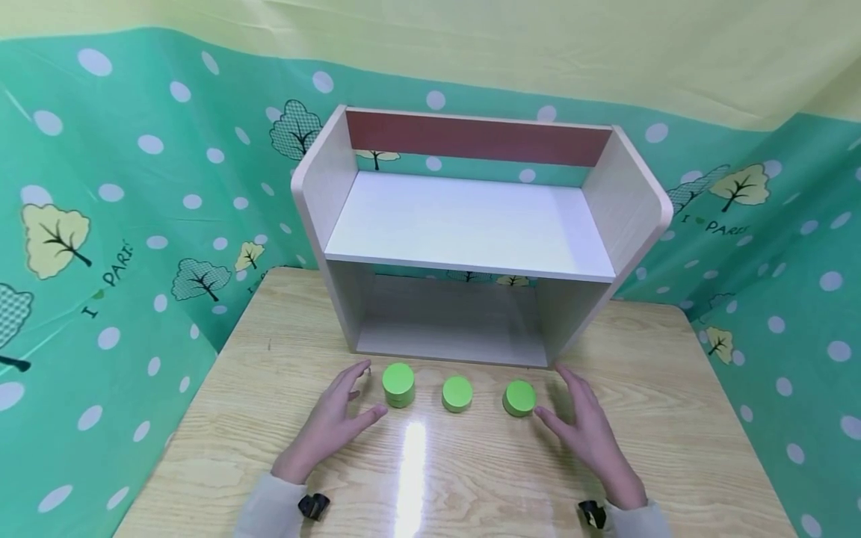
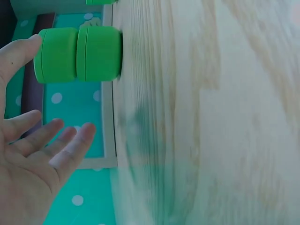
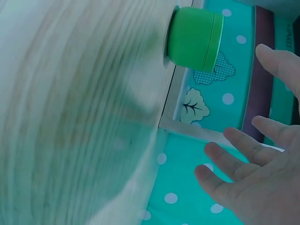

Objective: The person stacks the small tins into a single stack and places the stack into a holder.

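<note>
Two green round tins stacked one on the other stand on the table, left of a single green tin and another single green tin. My left hand is spread beside the stack with fingers extended. In the left wrist view its thumb lies close to the upper tin; whether they touch I cannot tell. On the other side, my right hand has its fingers apart next to the rightmost tin. A gap separates this tin from the thumb in the right wrist view. Both hands hold nothing.
Just behind the tins stands a white two-level shelf unit with a dark red back rail. Its side panels rise at left and right. A green patterned curtain surrounds the wooden table.
</note>
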Available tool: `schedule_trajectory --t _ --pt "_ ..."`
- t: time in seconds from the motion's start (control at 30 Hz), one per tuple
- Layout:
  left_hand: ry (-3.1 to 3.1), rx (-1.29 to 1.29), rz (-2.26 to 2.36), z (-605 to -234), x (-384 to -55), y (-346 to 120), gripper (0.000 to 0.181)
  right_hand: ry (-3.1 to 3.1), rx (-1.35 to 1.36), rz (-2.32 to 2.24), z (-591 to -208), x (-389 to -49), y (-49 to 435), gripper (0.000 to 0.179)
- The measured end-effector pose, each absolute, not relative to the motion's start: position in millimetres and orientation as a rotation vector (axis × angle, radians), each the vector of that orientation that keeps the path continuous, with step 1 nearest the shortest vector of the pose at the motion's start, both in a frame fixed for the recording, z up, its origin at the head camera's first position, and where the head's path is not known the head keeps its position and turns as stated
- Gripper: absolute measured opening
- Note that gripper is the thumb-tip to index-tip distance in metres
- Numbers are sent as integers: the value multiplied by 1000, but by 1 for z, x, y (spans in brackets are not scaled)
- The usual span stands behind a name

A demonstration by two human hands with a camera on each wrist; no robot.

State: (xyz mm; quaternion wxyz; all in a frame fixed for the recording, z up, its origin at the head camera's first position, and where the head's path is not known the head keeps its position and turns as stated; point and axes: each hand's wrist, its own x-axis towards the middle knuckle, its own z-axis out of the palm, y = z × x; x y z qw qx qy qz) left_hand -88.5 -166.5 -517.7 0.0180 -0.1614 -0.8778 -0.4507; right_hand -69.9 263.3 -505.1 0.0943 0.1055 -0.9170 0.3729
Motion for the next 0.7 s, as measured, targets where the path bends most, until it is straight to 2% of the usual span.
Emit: schedule_trajectory --t 0.37,0.7 --pt "-2658 -485 -1622 -524 -92 -155 80 -2670 343 1215 -510 -74 254 76" --pt "-2651 -490 -1693 -528 -95 -148 78 -2680 400 1185 -522 -80 246 79"
